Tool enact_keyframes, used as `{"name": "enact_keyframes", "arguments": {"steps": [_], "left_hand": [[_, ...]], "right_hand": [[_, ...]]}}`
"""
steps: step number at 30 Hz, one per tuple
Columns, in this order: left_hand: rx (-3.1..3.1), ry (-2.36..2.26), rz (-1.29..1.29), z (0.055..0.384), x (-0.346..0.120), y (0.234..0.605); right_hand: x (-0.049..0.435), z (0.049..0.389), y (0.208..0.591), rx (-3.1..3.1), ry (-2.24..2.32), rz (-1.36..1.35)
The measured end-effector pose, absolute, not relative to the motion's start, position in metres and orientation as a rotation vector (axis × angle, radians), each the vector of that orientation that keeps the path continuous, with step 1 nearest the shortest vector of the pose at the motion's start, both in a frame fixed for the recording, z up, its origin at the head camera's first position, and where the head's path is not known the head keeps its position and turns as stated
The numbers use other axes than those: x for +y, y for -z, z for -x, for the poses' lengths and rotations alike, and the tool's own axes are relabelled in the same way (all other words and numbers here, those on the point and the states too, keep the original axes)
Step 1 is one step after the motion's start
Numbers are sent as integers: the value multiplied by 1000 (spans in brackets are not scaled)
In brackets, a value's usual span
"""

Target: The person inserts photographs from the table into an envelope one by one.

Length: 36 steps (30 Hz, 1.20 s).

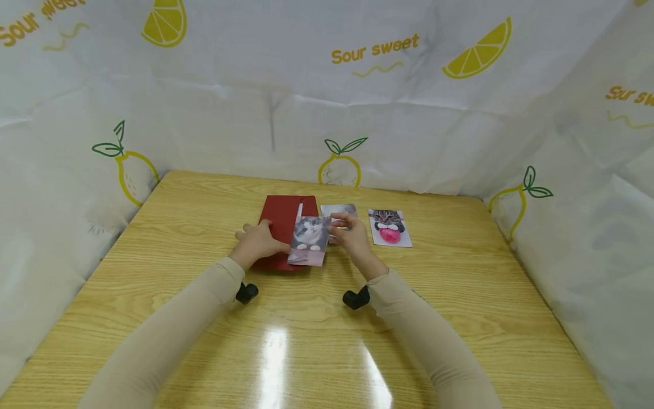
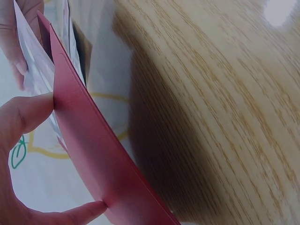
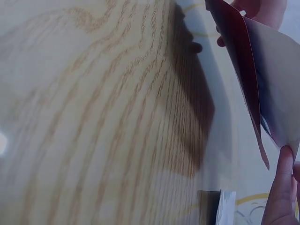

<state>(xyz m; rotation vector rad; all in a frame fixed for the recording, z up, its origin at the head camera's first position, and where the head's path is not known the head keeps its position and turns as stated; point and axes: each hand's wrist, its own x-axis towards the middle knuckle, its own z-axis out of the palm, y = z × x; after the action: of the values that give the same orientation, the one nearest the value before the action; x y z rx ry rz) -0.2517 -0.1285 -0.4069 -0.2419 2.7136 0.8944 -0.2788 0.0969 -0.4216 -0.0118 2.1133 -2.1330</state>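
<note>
A red envelope is tilted up over the table, and my left hand grips it by the left side. In the left wrist view, the thumb and a finger touch the red paper. My right hand pinches the right edge of a cat photo card, which overlaps the envelope's front. In the right wrist view, the card's pale back slants against the red flap. A white paper edge shows at the envelope behind the card.
Behind my right hand lies another photo card, partly covered. To its right is a card with a tabby cat and a pink ball. The wooden table meets white lemon-printed sheeting at the back and sides.
</note>
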Motion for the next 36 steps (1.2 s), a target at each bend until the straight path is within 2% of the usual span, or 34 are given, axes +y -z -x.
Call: {"name": "enact_keyframes", "arguments": {"steps": [22,36], "left_hand": [[2722,-891,241,252,-130,408],[2732,-884,237,252,-129,406]], "right_hand": [[103,277,421,2018,1957,171],[95,279,418,2061,1947,101]]}}
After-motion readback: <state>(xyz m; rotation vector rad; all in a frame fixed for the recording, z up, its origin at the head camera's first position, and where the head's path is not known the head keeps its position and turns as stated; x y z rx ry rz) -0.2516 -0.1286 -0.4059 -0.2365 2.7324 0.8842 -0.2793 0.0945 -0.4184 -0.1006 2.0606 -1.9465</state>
